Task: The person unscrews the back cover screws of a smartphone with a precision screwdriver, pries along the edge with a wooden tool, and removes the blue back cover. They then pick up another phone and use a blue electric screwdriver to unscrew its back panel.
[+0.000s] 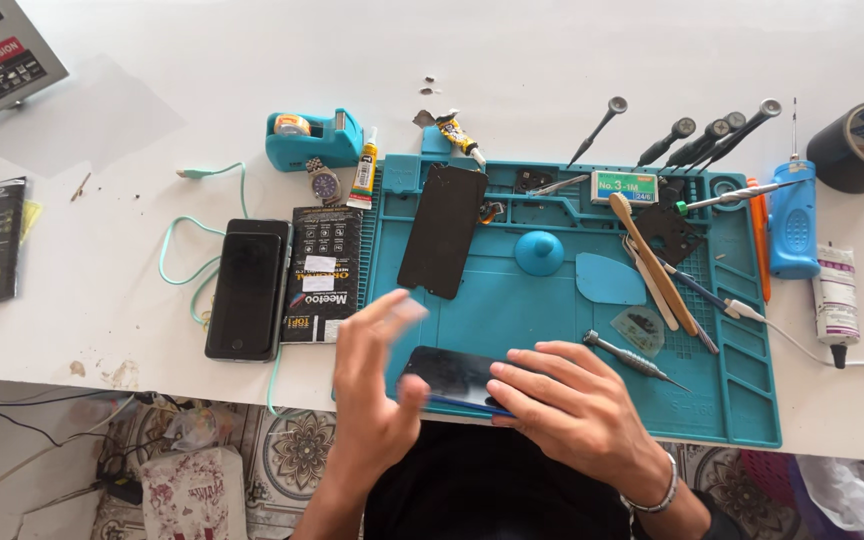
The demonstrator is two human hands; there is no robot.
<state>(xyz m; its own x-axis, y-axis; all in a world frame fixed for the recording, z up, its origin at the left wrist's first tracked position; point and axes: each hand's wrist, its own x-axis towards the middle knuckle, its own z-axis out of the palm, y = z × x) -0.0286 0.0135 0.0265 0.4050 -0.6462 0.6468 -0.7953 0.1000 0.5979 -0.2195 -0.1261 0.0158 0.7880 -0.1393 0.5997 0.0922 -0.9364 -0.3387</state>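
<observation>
You're working at the near edge of the teal repair mat (742,400), and the dark phone (452,378) is lying flat there, glass up, its long axis running left to right along the mat's front edge, one short end pointing toward your left hand and the other tucked under your right. Your right hand (577,410) is coming in from the lower right, palm down, fingers spread and curled over the phone's right end, pinning and grasping it against the mat; a bracelet (655,497) is sitting on that wrist. Your left hand (374,385) is rising from below, fingers up and loosely open, gripping nothing; its fingertips are blurring, so I can't quite tell whether they're brushing the phone's left end or hovering just beside it.

Further up the mat, a second dark panel (443,231) is lying tilted, long axis nearly top to bottom. A small screwdriver (632,359) is resting just right of your right hand. Off the mat to the left, two stacked black phones (247,290) are lying beside a black package (322,273) on the white table (152,120).
</observation>
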